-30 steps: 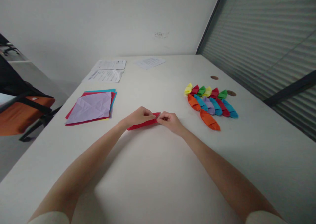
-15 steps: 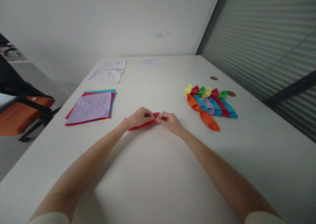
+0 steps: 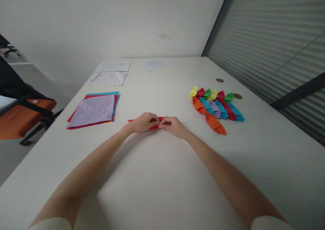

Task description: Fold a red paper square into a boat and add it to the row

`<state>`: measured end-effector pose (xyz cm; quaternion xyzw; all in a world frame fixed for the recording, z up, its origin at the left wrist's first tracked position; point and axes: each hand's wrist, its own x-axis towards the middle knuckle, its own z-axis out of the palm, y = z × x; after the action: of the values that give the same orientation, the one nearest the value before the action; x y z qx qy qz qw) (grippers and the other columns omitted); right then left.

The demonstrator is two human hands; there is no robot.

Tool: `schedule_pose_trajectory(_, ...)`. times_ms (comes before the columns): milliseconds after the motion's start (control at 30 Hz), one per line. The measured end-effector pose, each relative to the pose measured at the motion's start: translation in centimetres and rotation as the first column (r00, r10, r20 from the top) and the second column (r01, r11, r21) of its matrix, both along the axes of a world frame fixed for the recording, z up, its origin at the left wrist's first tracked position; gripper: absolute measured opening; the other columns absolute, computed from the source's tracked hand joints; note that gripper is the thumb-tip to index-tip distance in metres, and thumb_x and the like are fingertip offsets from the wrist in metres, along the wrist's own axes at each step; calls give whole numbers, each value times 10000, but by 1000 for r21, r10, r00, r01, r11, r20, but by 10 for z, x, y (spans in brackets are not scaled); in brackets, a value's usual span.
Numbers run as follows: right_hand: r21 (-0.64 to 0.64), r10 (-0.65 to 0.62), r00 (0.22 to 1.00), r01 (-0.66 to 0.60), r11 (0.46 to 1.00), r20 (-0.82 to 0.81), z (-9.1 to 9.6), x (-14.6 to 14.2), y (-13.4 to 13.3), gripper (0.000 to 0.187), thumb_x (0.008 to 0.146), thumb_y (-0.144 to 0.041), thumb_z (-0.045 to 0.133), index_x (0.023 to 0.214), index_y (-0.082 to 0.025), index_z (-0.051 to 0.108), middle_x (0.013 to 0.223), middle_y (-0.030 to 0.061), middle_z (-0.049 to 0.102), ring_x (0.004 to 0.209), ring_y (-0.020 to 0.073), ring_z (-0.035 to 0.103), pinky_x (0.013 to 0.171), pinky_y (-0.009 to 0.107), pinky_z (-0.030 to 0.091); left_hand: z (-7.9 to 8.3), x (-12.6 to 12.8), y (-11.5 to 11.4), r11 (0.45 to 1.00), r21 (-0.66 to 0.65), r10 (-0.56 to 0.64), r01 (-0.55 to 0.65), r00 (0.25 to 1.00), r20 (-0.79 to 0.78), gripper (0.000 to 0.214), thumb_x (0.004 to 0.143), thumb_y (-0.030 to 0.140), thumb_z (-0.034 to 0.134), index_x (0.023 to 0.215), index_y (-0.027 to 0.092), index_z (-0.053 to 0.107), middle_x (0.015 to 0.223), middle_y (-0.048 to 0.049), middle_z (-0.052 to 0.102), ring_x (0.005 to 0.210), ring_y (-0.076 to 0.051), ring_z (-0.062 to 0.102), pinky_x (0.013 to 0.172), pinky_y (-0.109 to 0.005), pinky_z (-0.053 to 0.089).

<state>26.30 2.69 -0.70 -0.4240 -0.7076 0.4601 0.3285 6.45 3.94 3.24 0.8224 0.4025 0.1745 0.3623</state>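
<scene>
A folded red paper lies on the white table in front of me, mostly covered by my hands. My left hand is closed over its left part, fingers curled down on it. Pinching the same paper at its right end is my right hand, whose fingertips meet those of the left. Only a thin red strip shows to the left of my left hand and between the two hands.
A stack of coloured paper squares, lilac on top, lies to the left. Several folded paper boats in many colours sit in rows to the right. Printed sheets lie at the back. An orange chair stands beyond the left edge.
Both hands have drawn closer together over the red paper and pressed it flatter to the table; less of the red strip shows under my left hand now.
</scene>
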Motion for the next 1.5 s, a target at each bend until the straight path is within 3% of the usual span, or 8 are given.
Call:
schedule_pose_trajectory(300, -111, -32, 997, 25, 993, -67, 2, 0, 0, 190, 704, -336, 737, 718, -151, 699, 689, 9, 660, 637, 124, 553, 645, 291, 438, 3, -6, 2, 990, -124, 79, -72, 996, 52, 437, 887, 452, 477, 658, 140, 680, 561, -2, 558, 535, -113, 456, 525, -245, 342)
schedule_pose_trajectory(433, -120, -25, 998, 18, 993, -63, 4, -1, -2, 179, 708, -325, 728, 732, -152, 694, 693, 8, 657, 639, 125, 548, 637, 289, 424, 1, -8, 2, 992, -127, -11, 14, 1000, 26, 336, 837, 413, 556, 756, 135, 726, 653, -24, 632, 578, -116, 499, 554, -240, 371)
schedule_pose_trajectory(600, -104, -24, 999, 20, 994, -43, 6, -2, -2, 179, 698, -327, 733, 731, -154, 701, 711, 20, 668, 653, 131, 552, 641, 292, 426, -1, -7, 3, 992, -109, -66, 68, 998, 25, 287, 832, 339, 538, 804, 126, 727, 725, -41, 676, 630, -126, 548, 593, -242, 397)
schedule_pose_trajectory(833, -174, -70, 991, 49, 983, -112, 0, -2, 1, 241, 676, -385, 747, 724, -151, 716, 712, 27, 682, 675, 140, 576, 676, 301, 442, 6, -9, 6, 994, -112, 22, -17, 999, 38, 336, 849, 304, 456, 869, 130, 742, 829, -50, 715, 741, -147, 603, 685, -253, 449)
schedule_pose_trajectory(1033, -179, -75, 992, 56, 982, -102, 1, -1, 0, 242, 672, -390, 751, 721, -157, 709, 700, 18, 667, 660, 131, 557, 657, 290, 429, 10, -13, 4, 988, -150, -20, 17, 1000, -17, 254, 773, 319, 582, 805, 124, 742, 713, -33, 678, 631, -124, 545, 592, -240, 410)
schedule_pose_trajectory(1500, -154, -37, 998, 28, 988, -60, 6, -1, -3, 208, 670, -354, 742, 691, -154, 690, 667, 2, 631, 619, 113, 510, 606, 276, 391, 3, -11, 5, 976, -211, -38, 45, 999, 35, 242, 771, 308, 581, 777, 109, 717, 695, -33, 655, 620, -115, 525, 575, -235, 390)
